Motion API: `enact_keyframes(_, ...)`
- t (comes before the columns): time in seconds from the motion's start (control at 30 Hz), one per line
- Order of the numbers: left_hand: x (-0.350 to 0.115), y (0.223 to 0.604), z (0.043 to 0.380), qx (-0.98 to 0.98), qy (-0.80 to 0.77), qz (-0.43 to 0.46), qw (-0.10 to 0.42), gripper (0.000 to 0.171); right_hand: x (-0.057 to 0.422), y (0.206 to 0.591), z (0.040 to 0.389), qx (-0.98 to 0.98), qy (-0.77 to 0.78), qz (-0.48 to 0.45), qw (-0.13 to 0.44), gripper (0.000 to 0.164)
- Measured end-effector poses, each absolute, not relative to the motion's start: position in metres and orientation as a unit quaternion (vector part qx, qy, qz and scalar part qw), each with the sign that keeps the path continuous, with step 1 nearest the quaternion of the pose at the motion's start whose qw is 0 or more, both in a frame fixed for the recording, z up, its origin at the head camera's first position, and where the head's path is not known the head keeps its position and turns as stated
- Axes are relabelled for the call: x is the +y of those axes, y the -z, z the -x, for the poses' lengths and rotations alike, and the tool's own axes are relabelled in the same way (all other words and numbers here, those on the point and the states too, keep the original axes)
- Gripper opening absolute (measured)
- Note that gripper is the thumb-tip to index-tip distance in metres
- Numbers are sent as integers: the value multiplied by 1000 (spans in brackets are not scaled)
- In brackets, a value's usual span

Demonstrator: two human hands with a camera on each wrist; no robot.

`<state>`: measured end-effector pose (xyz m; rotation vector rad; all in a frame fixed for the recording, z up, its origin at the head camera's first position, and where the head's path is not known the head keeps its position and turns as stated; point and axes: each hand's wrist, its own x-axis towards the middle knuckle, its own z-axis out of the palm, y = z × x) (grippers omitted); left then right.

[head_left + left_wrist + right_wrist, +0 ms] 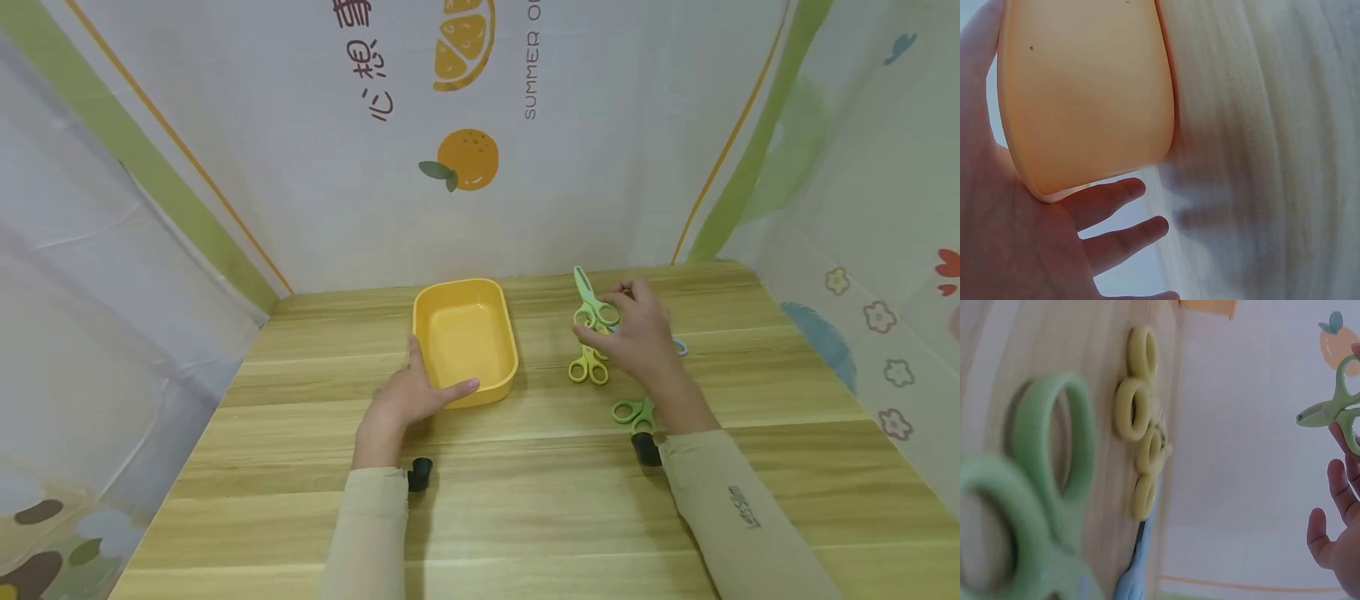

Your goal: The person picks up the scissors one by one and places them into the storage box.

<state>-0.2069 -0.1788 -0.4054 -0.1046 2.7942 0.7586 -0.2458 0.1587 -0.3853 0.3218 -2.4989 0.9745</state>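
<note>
My left hand [401, 398] spreads round the near left corner of a yellow rectangular box [501, 388]. Its thumb lies over the near rim and its forefinger along the left side; in the left wrist view the fingers are fairly straight. Up off the table, my right hand [645, 333] pinches light green scissors [592, 312] by the handles, blades pointing away. Below that hand lie yellow scissors [588, 357], with more yellow rings [1143, 353] in the right wrist view. Blue scissors [680, 347] are partly hidden behind the hand. Another green pair of scissors [632, 412] lies beneath the right wrist.
The wood-grain table [525, 517] ends at a white curtain [600, 183] with orange prints behind, and similar sheeting hangs at both sides. A black camera mount [420, 473] shows at the left wrist, another [646, 450] at the right.
</note>
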Motion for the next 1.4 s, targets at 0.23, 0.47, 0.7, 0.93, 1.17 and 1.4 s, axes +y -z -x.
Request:
enact_keyframes(0.23, -176, 403, 208, 956, -261, 38, 132, 145, 137, 381, 250, -900, -343, -141, 228, 57)
enact_keyframes(0.47, -176, 404, 208, 954, -264, 39, 137, 146, 112, 376, 250, -907, -325, -163, 213, 58)
enact_keyframes(0.7, -177, 405, 208, 950, -280, 29, 134, 145, 87, 380, 250, -908, -303, -205, 206, 57)
enact_keyframes(0.93, -177, 405, 208, 950, -280, 24, 134, 144, 66, 390, 247, -924, -265, -224, 163, 57)
enact_keyframes(1.17, -177, 405, 208, 950, -282, 21, 131, 144, 54, 399, 243, -940, -214, -230, 135, 57)
enact_keyframes(1.4, -177, 405, 208, 949, -285, 22, 129, 144, 48, 399, 240, -948, -186, -237, 103, 55)
